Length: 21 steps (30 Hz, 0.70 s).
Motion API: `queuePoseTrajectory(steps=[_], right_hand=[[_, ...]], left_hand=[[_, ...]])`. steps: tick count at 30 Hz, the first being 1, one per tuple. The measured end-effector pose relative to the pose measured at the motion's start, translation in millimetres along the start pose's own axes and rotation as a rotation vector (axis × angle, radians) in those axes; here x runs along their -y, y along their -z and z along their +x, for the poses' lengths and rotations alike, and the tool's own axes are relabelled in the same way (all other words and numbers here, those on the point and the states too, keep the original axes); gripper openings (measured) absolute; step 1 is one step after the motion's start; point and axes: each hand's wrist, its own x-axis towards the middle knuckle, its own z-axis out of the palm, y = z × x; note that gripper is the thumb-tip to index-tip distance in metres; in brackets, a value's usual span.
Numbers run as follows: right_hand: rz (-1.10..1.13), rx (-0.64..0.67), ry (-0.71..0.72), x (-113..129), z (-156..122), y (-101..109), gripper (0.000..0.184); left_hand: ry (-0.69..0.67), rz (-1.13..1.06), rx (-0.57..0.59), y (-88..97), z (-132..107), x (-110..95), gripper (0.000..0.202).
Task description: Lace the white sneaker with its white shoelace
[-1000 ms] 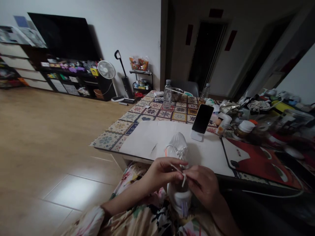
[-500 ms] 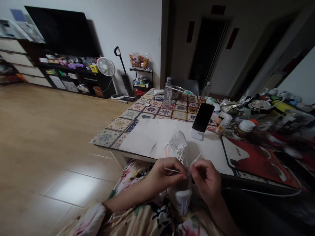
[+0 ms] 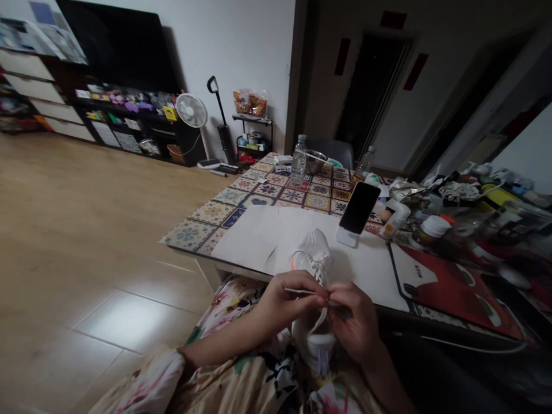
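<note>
A white sneaker (image 3: 313,259) lies between my lap and the table edge, toe pointing away over white paper (image 3: 276,236). My left hand (image 3: 287,302) pinches one white shoelace end above the shoe's tongue. My right hand (image 3: 353,325) is closed on the other lace end, fingertips meeting my left. A loop of lace hangs below the two hands. The shoe's heel (image 3: 317,351) shows under my wrists.
A phone (image 3: 359,208) leans on a white stand behind the shoe. A water bottle (image 3: 298,162), a metal bowl, jars and clutter crowd the patterned table's (image 3: 215,213) far and right side. A red mat (image 3: 448,284) lies to the right. Wooden floor spreads left.
My hands drew apart pulling the lace ends, then came back together over the tongue. The camera shifted slightly left.
</note>
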Motion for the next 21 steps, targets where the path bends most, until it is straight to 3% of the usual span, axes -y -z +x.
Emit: queuePoseTrajectory(steps=[2,4,7,10,13,16,21], right_hand=[[-0.058,0.021,0.052,-0.9,-3.1,1.1,0.022],[-0.028,0.01,0.018,-0.2,-4.3,1.5,0.02],[0.242,-0.141,-0.104,-0.1,-1.2,-0.1,0.006],[0.556,-0.333,-0.274,-7.0,4.6,1.7,0.025],[0.671,-0.374,-0.449,-23.5,5.2,13.6,0.032],[0.69,-0.281,-0.502,-42.9,-3.5,33.3,0.038],[0.684,0.196,-0.483,-52.6,-14.7,52.0,0.054]], left_hand=[[0.029,-0.026,0.018,0.6,0.7,-1.7,0.038],[0.048,-0.031,0.027,2.6,1.7,-3.2,0.041],[0.119,-0.092,-0.046,7.6,5.0,-1.9,0.04],[0.162,-0.401,-0.212,17.4,10.5,4.2,0.038],[0.159,-0.74,-0.252,35.0,13.9,10.5,0.035],[0.167,-0.788,-0.166,56.0,11.6,14.1,0.03],[0.205,-0.458,0.023,72.5,4.2,14.8,0.037]])
